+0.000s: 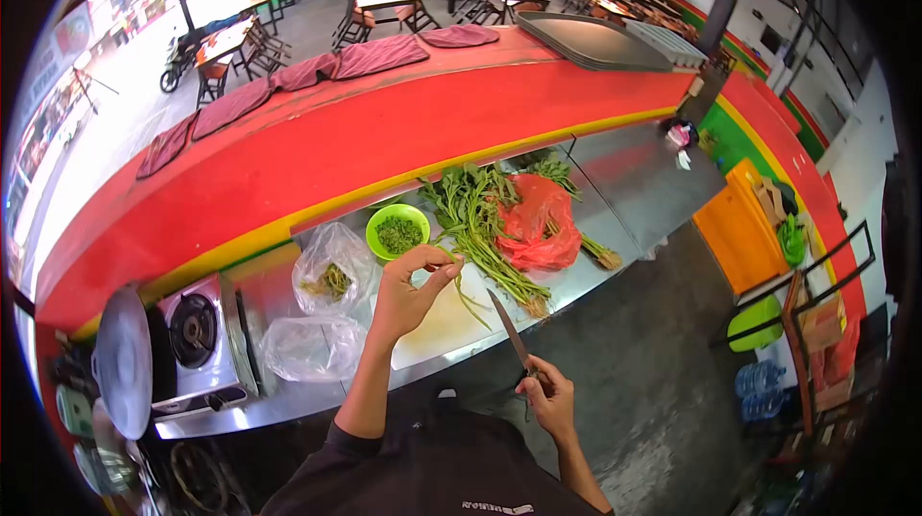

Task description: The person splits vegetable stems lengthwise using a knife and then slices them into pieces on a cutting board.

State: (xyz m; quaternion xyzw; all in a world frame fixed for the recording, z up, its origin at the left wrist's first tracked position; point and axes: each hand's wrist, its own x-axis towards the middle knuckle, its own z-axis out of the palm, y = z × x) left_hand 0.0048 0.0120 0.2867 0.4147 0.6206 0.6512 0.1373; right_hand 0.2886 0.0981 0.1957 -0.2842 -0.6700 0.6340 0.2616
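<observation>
The stainless-steel counter (643, 185) runs ahead of both your hands, with the gas stove (196, 336) well out to the left of your left hand (407, 291). To the right of that hand and a little beyond it sprawl the leafy greens (471, 209), root ends towards you; the red plastic bag (538, 228) sits among them, ahead of your right hand (549, 395). A pale chopping board (415, 336) lies below your left hand, and the lime-green bowl (371, 234) of chopped greens (397, 232) just past its fingers. Your right hand grips the knife (512, 334) by its handle, blade pointing forward and slightly left. Your left hand pinches a green stem (467, 296) between thumb and fingertips. The stem trails from that pinch back towards you and rightward, so its lower end lies near the blade; whether they touch is hard to tell. Your left hand is nearer to it. It looks slender, limp and pale green, seemingly forked low down.
</observation>
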